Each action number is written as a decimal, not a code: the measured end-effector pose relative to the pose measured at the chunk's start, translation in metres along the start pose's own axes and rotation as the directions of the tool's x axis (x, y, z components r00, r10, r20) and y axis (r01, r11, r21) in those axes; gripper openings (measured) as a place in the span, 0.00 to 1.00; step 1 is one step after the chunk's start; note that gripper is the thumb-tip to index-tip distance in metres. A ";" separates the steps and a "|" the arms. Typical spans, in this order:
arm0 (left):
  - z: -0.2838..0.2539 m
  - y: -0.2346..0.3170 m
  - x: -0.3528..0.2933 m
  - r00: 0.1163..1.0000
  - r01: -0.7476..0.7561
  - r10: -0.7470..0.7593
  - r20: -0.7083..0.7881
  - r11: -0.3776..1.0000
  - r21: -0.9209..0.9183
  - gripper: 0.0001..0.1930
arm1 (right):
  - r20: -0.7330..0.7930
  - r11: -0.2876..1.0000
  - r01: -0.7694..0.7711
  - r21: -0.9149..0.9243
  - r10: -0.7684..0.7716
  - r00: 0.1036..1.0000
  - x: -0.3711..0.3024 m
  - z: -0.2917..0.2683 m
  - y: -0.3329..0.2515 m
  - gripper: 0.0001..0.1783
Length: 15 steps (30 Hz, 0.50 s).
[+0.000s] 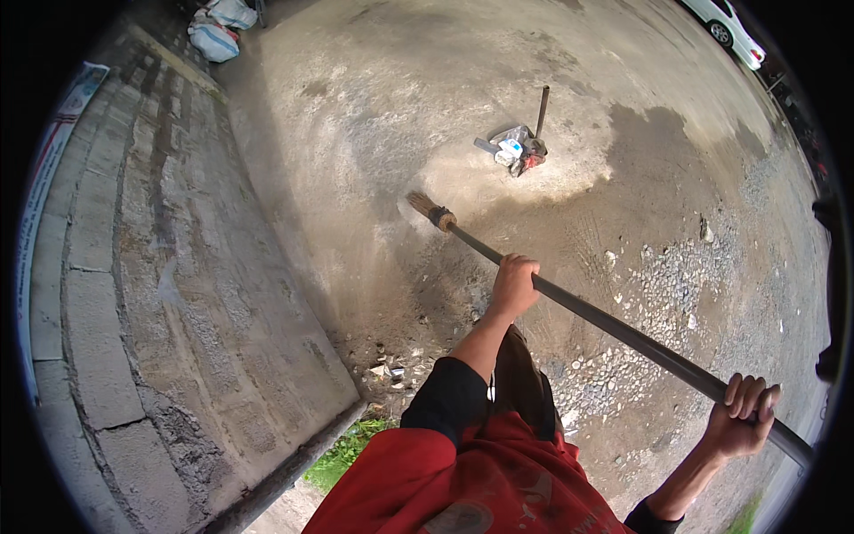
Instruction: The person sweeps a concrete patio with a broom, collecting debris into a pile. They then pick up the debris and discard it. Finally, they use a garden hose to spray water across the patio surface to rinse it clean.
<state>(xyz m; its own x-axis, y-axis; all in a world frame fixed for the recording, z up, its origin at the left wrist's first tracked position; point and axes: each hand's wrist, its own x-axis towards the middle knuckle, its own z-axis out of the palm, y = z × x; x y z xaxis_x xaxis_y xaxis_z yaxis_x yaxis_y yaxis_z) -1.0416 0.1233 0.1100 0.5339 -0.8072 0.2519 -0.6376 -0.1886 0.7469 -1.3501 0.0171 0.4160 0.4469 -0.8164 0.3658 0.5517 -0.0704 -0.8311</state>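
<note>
A long-handled broom [614, 326] slants across the view, its dark pole running from the lower right up to a bristle head [431, 212] near the middle. The bristles touch or hang just above the dusty ground. My left hand [516, 283] is wrapped round the pole's lower part, not far from the bristles. Farther up the pole, near its top end, my right hand [745, 414] is closed round it with the fingers curled over. Beyond the broom head stands a dustpan [487, 145] with an upright dark handle [543, 111], heaped with plastic litter [511, 147].
A block wall [178, 285] runs along the left, with a banner [53, 169] on it. White sacks [213, 40] lie at the far left, and a white car [729, 34] stands far right. Loose gravel [676, 285] covers ground at the right; grass [347, 452] grows by the wall's near end.
</note>
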 end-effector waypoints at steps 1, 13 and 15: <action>0.006 -0.022 -0.012 0.998 0.057 -0.058 0.030 0.998 0.021 0.06 | -0.061 0.999 -0.024 -0.020 0.023 0.998 0.001 0.001 0.034 0.16; -0.042 0.050 -0.084 0.845 0.362 -0.396 0.360 0.918 0.161 0.07 | 0.282 0.950 -0.153 0.273 0.073 0.957 0.159 -0.070 0.037 0.21; -0.061 0.070 -0.028 0.883 0.366 -0.388 0.264 0.921 0.130 0.07 | 0.293 0.957 -0.066 0.281 -0.021 0.956 0.195 -0.095 0.011 0.22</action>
<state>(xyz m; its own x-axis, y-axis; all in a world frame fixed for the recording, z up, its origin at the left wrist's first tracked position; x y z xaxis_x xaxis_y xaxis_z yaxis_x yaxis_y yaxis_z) -1.0675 0.1673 0.1932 0.5720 -0.7873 -0.2302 -0.4642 -0.5421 0.7004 -1.3240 -0.1968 0.4385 0.6224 -0.6107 0.4896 0.6968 0.1474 -0.7019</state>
